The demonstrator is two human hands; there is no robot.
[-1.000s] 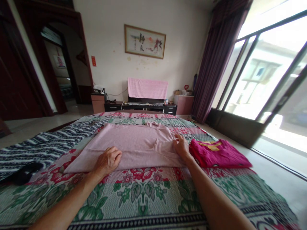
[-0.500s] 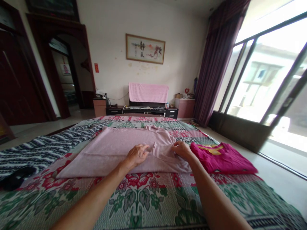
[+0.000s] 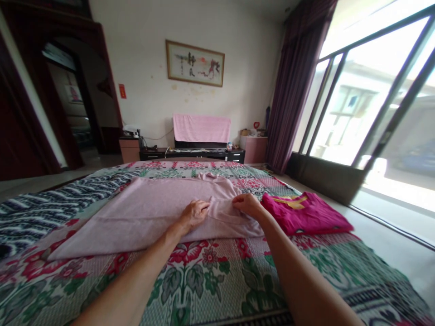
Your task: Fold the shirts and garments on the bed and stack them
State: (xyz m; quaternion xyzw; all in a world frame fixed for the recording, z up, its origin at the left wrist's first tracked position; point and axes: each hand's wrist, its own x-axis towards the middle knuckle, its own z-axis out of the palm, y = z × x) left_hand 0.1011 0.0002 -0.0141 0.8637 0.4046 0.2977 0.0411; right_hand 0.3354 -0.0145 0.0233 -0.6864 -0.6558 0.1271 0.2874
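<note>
A pale pink shirt (image 3: 146,213) lies spread across the flowered bed cover, its neckline at the far edge. Part of it, apparently a sleeve, is folded inward on the right side. My left hand (image 3: 195,214) has its fingers closed at the inner end of that folded part. At its outer end, my right hand (image 3: 247,203) pinches the cloth between thumb and fingers. A folded magenta shirt (image 3: 309,215) with a yellow neckline lies just right of my right hand.
Black-and-white striped cloth (image 3: 61,203) lies on the left of the bed cover (image 3: 204,283). Past the bed stand a low black cabinet (image 3: 156,156) and a pink cloth (image 3: 202,128) draped over something. Purple curtains (image 3: 299,90) hang beside the large window on the right.
My left hand has come down to the folded part of the pale pink shirt, and its fingers have closed there. My right hand keeps its pinch. The whole view has turned slightly right.
</note>
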